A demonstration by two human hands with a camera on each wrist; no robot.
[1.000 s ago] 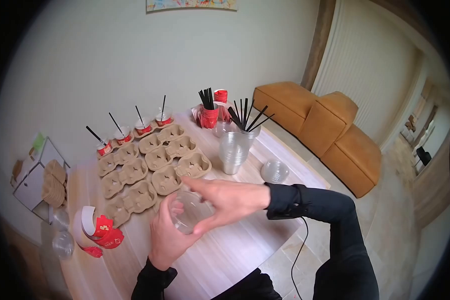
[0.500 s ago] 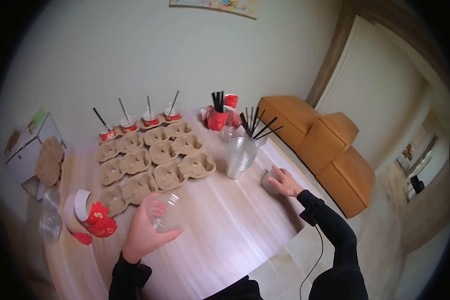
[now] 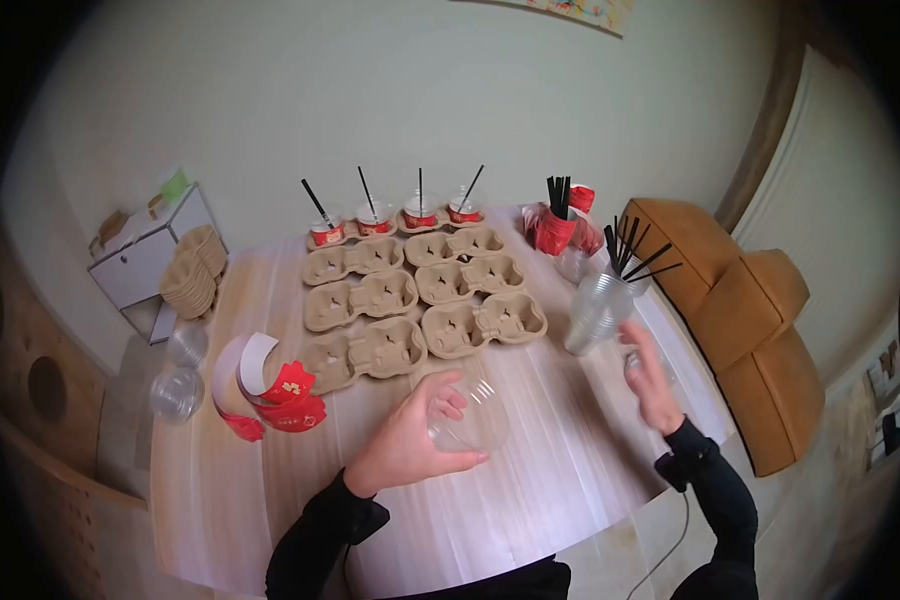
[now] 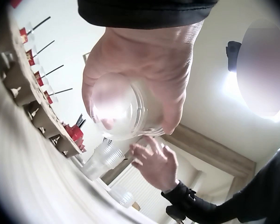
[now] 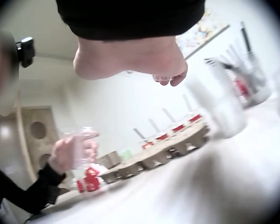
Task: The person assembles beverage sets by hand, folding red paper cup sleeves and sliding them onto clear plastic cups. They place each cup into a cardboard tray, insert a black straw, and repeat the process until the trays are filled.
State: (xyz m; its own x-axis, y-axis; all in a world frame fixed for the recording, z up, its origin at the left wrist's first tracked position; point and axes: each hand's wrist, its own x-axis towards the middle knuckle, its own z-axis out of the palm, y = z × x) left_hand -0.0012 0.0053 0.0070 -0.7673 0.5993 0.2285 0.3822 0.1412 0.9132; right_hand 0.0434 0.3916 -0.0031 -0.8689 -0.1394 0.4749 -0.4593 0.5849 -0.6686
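My left hand (image 3: 410,435) holds a clear plastic cup (image 3: 477,418) above the near middle of the table, fingers and thumb curved round its side. In the left wrist view the cup (image 4: 119,109) shows nothing inside. My right hand (image 3: 654,385) is raised at the table's right side, beside a stack of clear lids (image 3: 666,368) that it partly covers. At its fingertips in the right wrist view shows a bit of clear plastic, a lid (image 5: 162,78); the palm hides most of it. A stack of clear cups (image 3: 598,312) stands just beyond this hand.
Cardboard cup carriers (image 3: 370,345) fill the middle of the table (image 3: 550,480). Several red-sleeved cups with black straws (image 3: 373,218) sit along the back. Red paper sleeves (image 3: 288,405) lie left. Black straws (image 3: 625,250) stand in a clear cup at right, others in a red cup (image 3: 553,235).
The right hand left the cup in the left hand, reached right to the stack of lids, and has now risen from it. The left hand keeps holding the cup. The head view has turned left.
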